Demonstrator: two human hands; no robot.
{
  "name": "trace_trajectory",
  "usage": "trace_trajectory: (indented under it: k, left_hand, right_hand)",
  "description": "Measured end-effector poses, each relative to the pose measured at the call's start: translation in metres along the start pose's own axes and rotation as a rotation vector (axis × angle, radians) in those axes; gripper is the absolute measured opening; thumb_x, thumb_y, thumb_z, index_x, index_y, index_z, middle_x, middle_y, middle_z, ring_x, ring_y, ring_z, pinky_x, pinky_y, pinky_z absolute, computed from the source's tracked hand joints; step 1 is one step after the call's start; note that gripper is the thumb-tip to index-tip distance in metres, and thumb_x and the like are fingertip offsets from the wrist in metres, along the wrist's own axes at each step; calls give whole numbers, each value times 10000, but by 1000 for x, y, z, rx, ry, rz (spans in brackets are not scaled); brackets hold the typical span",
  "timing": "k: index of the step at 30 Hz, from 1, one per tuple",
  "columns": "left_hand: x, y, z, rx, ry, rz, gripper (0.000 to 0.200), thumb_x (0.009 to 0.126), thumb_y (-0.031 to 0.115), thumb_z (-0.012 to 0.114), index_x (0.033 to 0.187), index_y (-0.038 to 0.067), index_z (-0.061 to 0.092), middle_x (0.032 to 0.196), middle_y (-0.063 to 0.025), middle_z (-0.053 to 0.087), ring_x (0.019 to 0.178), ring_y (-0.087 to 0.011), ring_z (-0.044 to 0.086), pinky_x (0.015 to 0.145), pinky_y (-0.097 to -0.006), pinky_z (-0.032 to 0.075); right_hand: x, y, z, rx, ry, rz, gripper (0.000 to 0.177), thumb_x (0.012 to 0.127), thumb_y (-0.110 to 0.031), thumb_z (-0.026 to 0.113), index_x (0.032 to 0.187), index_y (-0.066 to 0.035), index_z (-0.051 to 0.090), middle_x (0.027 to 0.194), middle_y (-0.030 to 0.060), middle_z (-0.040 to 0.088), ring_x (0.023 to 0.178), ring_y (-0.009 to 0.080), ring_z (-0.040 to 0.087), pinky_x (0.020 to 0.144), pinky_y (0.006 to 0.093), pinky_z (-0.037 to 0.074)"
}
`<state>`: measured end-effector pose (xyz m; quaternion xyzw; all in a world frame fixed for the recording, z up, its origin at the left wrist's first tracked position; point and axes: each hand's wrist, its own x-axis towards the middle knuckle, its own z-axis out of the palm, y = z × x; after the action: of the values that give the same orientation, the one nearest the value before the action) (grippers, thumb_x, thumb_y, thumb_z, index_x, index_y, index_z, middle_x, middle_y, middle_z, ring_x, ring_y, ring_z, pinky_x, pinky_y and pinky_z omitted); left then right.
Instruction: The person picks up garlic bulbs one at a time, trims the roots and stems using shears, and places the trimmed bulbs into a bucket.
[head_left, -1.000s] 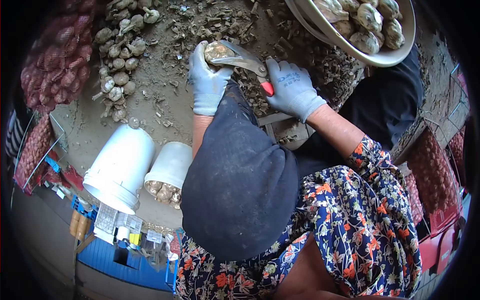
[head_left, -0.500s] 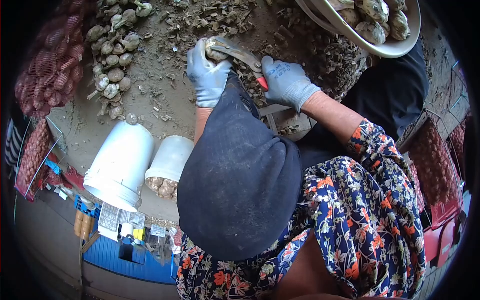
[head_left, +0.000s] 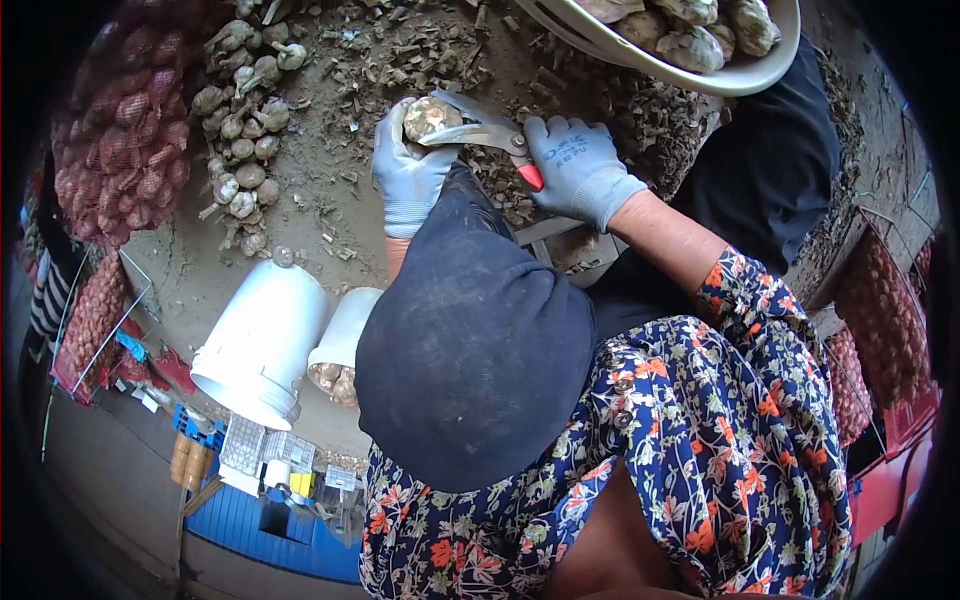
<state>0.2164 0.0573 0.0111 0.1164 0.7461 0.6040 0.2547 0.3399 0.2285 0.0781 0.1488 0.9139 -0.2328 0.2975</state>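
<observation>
My left hand (head_left: 408, 165), in a grey work glove, is wrapped round a garlic bulb (head_left: 428, 117) just beyond my knee. The bulb's cut face is turned up toward me. My right hand (head_left: 578, 165), gloved too, grips red-handled pruning shears (head_left: 500, 140). The blades are spread apart, one on each side of the bulb. Most of the handles is hidden inside my right glove.
Garlic bulbs (head_left: 240, 150) lie in a heap on the ground at left, beside a red mesh sack (head_left: 125, 140). Two white buckets (head_left: 262, 335) (head_left: 345, 325) are below them. A pale basin (head_left: 760, 82) of garlic stands upper right. Dry trimmings (head_left: 430, 50) litter the ground.
The bulb has turned in my left hand, so its cut face now shows. The shears' blades have spread apart around it. The whole view has shifted slightly.
</observation>
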Motion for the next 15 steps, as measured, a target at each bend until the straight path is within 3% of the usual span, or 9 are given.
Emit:
trace_trajectory:
  k: [4, 5, 6, 8, 12, 14, 15]
  left_hand:
    - [0, -6, -3, 24, -83, -25, 702, 565, -58, 774, 1215, -12, 513, 1162, -84, 502, 1028, -189, 567, 925, -299, 469]
    - [-1, -7, -4, 42, -81, -26, 686, 567, -18, 790, 1200, 0, 526, 1122, -88, 535, 1009, -194, 577, 904, -304, 474]
    - [1, -15, -11, 181, -104, 95, 656, 573, 27, 805, 1174, 12, 543, 1069, -96, 574, 1000, -202, 581, 878, -310, 474]
    - [2, -18, -5, 257, -79, 80, 634, 576, 57, 818, 1153, 20, 556, 1033, -102, 597, 996, -207, 582, 863, -316, 472]
    - [7, 2, 16, 142, -108, 61, 623, 589, 70, 827, 1140, -13, 548, 1071, -108, 587, 993, -208, 584, 871, -320, 484]
    - [23, 37, 9, -90, 21, -49, 648, 594, 73, 830, 1160, -23, 529, 1090, -119, 577, 992, -214, 581, 872, -331, 490]
    - [34, 73, 10, 141, -1, 219, 679, 596, 84, 837, 1186, -13, 513, 1087, -126, 569, 994, -226, 580, 868, -341, 490]
  right_hand:
    - [1, 0, 11, -2, 17, 2, 446, 775, -340, 607, 1069, -30, 480, 938, 188, 614, 867, 363, 618, 767, 482, 460]
    - [0, -1, 11, 5, -17, -6, 428, 776, -335, 609, 1044, -27, 480, 910, 188, 624, 836, 365, 625, 752, 480, 468]
    - [0, -2, 11, 5, -42, -11, 411, 777, -330, 610, 1019, -23, 480, 882, 187, 634, 805, 367, 632, 737, 478, 476]
    - [-2, 4, 14, 146, 8, -73, 349, 794, -293, 599, 972, -14, 488, 838, 220, 648, 779, 371, 648, 688, 467, 501]
    - [6, 17, 34, 455, -114, 169, 373, 883, -327, 498, 990, 28, 539, 959, 291, 628, 917, 435, 612, 812, 488, 474]
    - [2, 9, 31, 571, -87, 285, 404, 909, -341, 449, 1004, 42, 536, 959, 316, 615, 947, 456, 591, 836, 502, 455]
    - [4, 12, 39, 572, -114, 309, 412, 913, -341, 440, 1005, 49, 533, 971, 324, 609, 962, 462, 584, 834, 504, 450]
